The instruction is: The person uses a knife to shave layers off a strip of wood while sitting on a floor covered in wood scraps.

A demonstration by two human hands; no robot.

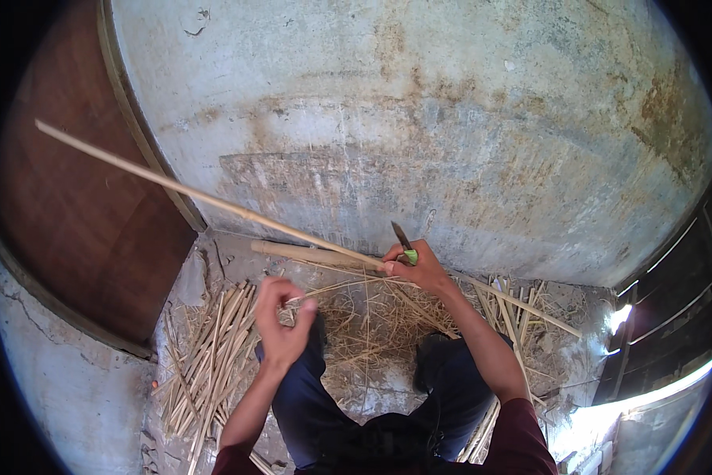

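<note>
My right hand (416, 267) grips a knife with a green handle (410, 256), its dark blade (400, 235) pointing up. The same hand presses against the near end of a long pale stick (205, 197) that slants up to the far left. My left hand (283, 321) is lower and to the left, its fingers curled around a thin shaving or strip (336, 286) that runs toward the right hand. Both hands hover above my knees in dark trousers (451, 376).
A pile of split pale sticks (209, 356) lies on the floor at left, with loose shavings (372, 317) in the middle and more sticks (522, 305) at right. A stained concrete wall (419, 119) rises ahead, a brown wooden door (79, 206) at left.
</note>
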